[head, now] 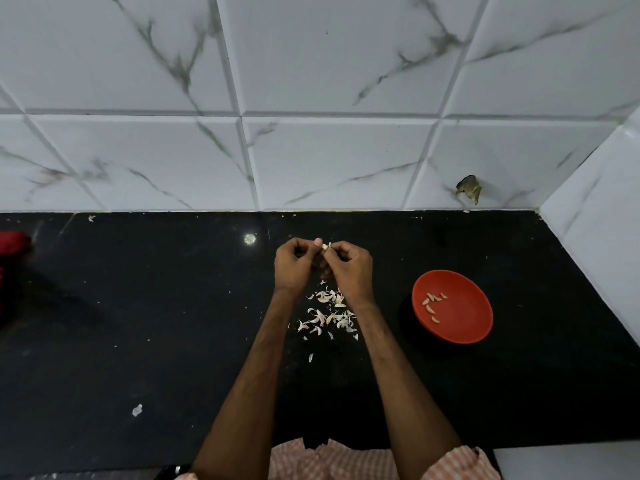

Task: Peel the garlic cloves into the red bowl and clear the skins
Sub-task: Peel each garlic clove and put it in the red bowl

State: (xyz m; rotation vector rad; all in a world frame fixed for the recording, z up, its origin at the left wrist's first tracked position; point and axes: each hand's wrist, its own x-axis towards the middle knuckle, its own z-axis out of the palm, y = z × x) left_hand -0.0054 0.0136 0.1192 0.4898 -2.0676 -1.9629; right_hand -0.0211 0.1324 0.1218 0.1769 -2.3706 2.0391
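While pinching one small pale garlic clove (325, 247) between left hand (293, 265) and right hand (349, 268), both closed on it: round red plastic bowl (460, 327) lying nearer the right.

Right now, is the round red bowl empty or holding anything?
Not empty: the round red bowl holds a few peeled garlic cloves, far from full.

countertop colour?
Glossy black stone countertop, faintly speckled, littered with pale garlic skins. Head view, the only one.
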